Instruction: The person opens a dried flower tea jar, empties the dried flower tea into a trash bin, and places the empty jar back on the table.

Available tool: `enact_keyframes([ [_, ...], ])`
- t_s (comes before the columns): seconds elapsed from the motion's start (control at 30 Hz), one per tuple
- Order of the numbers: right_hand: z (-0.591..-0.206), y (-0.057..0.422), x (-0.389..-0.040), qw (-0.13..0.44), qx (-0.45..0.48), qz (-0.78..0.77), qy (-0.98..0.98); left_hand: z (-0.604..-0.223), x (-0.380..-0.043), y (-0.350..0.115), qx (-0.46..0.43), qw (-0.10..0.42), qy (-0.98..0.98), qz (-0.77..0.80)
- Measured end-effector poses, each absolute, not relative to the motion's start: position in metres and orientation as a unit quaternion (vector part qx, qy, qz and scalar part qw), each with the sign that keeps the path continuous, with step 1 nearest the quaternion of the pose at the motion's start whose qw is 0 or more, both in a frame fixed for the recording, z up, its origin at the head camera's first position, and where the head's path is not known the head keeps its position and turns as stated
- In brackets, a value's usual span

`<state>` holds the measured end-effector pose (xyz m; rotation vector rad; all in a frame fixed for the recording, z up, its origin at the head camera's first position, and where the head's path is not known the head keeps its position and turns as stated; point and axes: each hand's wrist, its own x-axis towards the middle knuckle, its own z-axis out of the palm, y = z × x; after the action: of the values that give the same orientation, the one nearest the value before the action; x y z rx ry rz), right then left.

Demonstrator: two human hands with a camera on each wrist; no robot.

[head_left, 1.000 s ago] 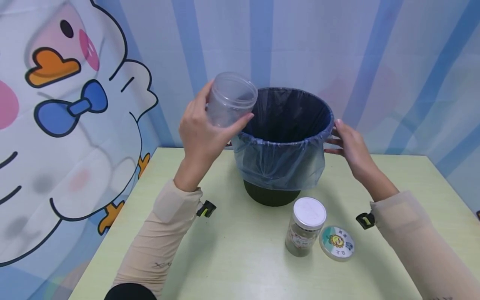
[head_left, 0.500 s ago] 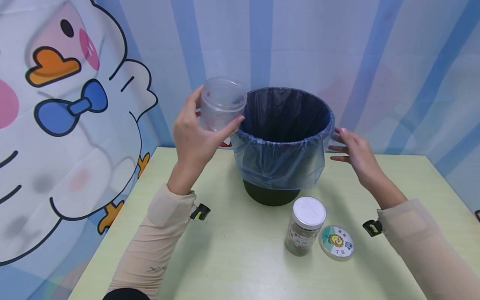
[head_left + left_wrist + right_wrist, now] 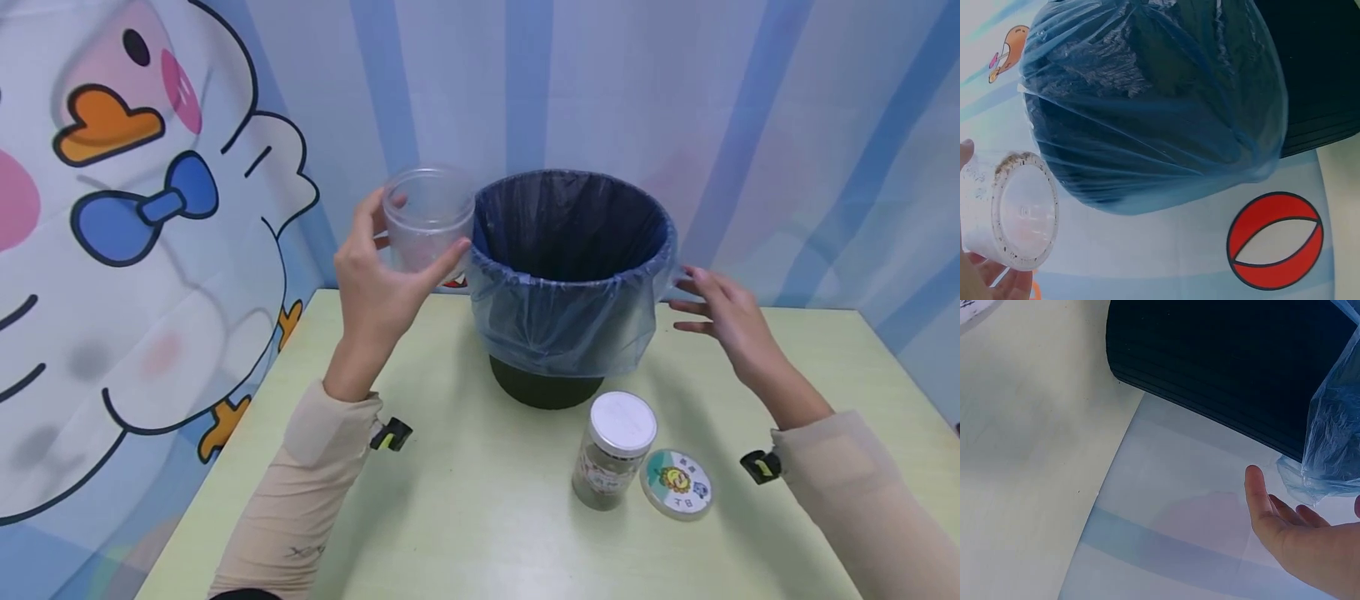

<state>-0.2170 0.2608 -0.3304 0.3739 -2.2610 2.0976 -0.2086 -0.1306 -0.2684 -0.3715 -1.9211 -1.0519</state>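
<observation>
My left hand (image 3: 381, 293) grips a clear plastic jar (image 3: 426, 247) without a lid, upright left of the bin's rim. Crumb-like specks ring the jar's base (image 3: 1025, 212) in the left wrist view. The black trash can (image 3: 546, 388) stands on the table, lined with a translucent blue trash bag (image 3: 558, 329) folded over its rim. At the right of the rim, my right hand (image 3: 742, 332) pinches the bag's edge between thumb and index finger, drawing it slightly outward. Its other fingers are extended (image 3: 1255, 487).
A glass-like jar (image 3: 613, 454) with a white lid and printed label stands in front of the can. Beside it lies a round printed lid (image 3: 677, 483). The pale table (image 3: 480, 517) ends at a blue striped cartoon backdrop (image 3: 450, 83).
My left hand has carried the clear jar left and down, away from the bin's mouth, and turned it more upright. My right hand has moved right, pulling the bag's edge outward.
</observation>
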Motion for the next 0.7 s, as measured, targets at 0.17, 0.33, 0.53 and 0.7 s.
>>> enact_keyframes([
  [0.17,-0.336,0.266,-0.216,0.016,0.126,0.686,-0.717,-0.276,-0.208,-0.138,-0.152,0.446,-0.762,-0.444],
  [0.33,-0.337,0.27,-0.213,0.013,0.132,0.686,-0.715,-0.285,-0.208,-0.144,-0.166,0.447,-0.755,-0.451],
  [0.53,-0.337,0.273,-0.207,0.007,0.136,0.66,-0.739,-0.301,-0.206,-0.151,-0.168,0.429,-0.767,-0.447],
  [0.7,-0.338,0.275,-0.201,0.01,0.14,0.599,-0.789,-0.314,-0.204,-0.154,-0.168,0.417,-0.779,-0.438],
])
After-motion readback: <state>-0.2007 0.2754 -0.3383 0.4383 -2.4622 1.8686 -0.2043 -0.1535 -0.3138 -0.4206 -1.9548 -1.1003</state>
